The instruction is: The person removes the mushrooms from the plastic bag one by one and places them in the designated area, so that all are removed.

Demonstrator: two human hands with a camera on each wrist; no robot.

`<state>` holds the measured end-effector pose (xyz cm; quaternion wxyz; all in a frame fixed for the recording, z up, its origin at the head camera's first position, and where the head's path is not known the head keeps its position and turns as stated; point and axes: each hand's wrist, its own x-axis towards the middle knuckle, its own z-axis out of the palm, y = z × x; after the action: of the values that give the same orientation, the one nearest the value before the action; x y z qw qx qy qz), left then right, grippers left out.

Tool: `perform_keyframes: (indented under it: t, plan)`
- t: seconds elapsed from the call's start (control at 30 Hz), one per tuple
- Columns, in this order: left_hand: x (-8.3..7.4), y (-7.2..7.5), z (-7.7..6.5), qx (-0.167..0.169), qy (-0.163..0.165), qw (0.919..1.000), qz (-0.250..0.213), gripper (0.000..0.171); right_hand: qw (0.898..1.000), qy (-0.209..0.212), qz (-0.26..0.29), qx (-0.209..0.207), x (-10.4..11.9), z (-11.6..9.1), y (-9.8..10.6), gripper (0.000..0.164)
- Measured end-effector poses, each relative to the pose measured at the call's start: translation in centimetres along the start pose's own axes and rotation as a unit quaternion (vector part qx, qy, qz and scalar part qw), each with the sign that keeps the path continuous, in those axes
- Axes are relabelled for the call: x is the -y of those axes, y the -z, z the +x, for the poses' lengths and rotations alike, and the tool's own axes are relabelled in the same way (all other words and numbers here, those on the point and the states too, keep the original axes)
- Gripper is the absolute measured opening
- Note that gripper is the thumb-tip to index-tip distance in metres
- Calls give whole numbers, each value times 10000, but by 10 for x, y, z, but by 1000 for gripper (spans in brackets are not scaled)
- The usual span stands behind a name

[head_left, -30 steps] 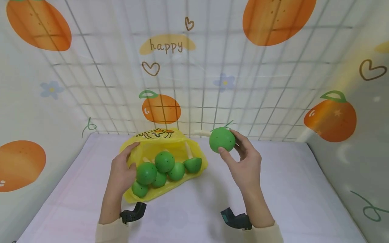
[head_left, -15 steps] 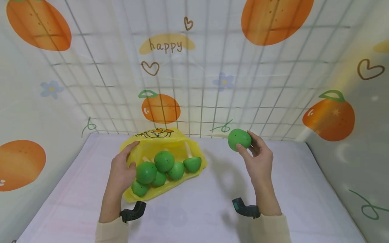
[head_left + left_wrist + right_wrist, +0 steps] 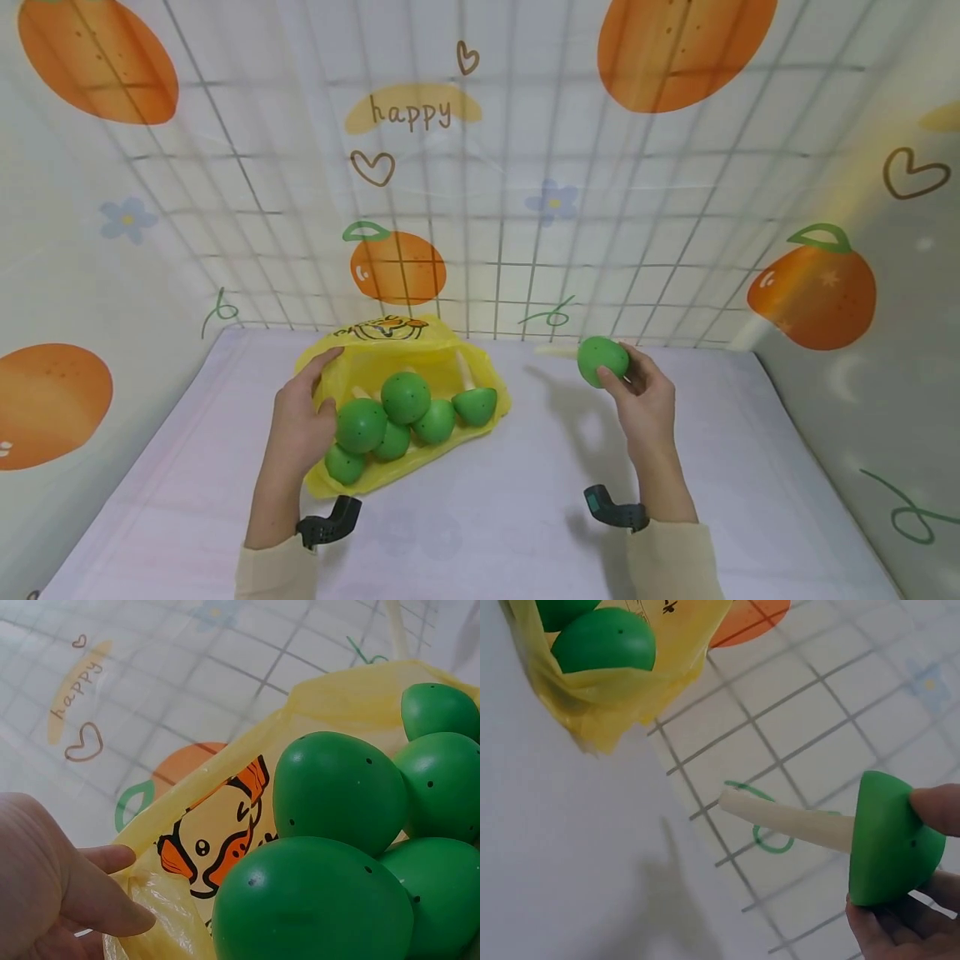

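Observation:
My right hand (image 3: pixel 651 402) holds a toy mushroom (image 3: pixel 602 361) by its dotted green cap, above the right part of the table. In the right wrist view, the pale stem of this mushroom (image 3: pixel 895 840) points left, away from the palm. At the left, a yellow plastic bag (image 3: pixel 480 362) lies with its mouth facing me. My left hand (image 3: pixel 302 422) pinches the bag's left edge between thumb and fingers. Several more green mushrooms (image 3: pixel 406 398) are heaped in the bag's mouth, most with their stems hidden. A cartoon face is printed on the bag (image 3: pixel 345 694).
A white cloth covers the table (image 3: pixel 480 533). Behind it rises a pale curtain (image 3: pixel 498 208) printed with oranges and a grid, and side panels of the same fabric flank the table. The right hand's shadow falls on the cloth.
The right hand has carried its mushroom rightward, away from the bag, then lowered it slightly toward the table. The left hand and the bag have stayed in place.

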<state>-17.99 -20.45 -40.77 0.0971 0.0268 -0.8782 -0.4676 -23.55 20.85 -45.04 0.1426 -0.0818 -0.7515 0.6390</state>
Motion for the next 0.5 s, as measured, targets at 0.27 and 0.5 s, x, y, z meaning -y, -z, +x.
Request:
perform_keyframes:
  t: [0.27,0.5]
  plan:
    - [2,0,1,-23,-102,9999,3,69,9994,-323,58,135,-15,6,4,62]
    - [1,1,1,-6,-69,10000,19,69,9986,-489,-53,193,-24,8,6,63]
